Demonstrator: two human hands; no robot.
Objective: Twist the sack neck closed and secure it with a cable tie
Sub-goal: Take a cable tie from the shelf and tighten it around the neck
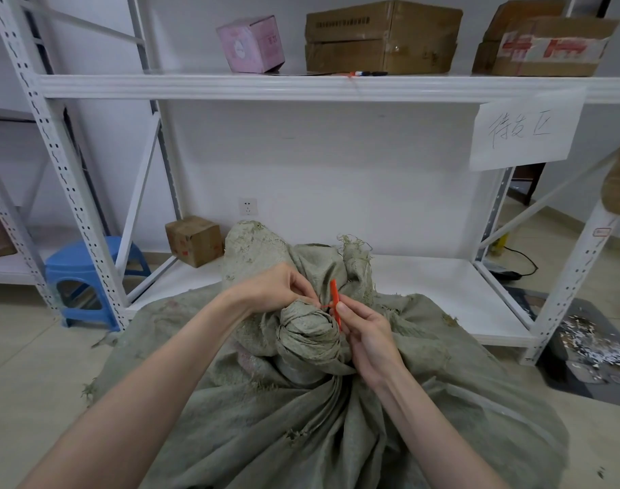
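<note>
A worn grey-green woven sack (301, 418) lies on the floor in front of me, its neck (310, 335) twisted into a tight bunch at the centre. A red cable tie (335, 298) stands upright just right of the twisted neck. My right hand (366, 342) pinches the tie's lower part between thumb and fingers. My left hand (283, 289) sits on top of the neck and pinches at a thin red end of the tie by its fingertips. Whether the tie goes round the neck is hidden by the cloth.
White metal shelving (301, 87) stands right behind the sack, with a low shelf board (442, 287) and cardboard boxes (382, 38) above. A blue plastic stool (86, 273) is at the left, a small carton (194, 240) on the low shelf, and paper scraps on a dark mat (590, 344) at right.
</note>
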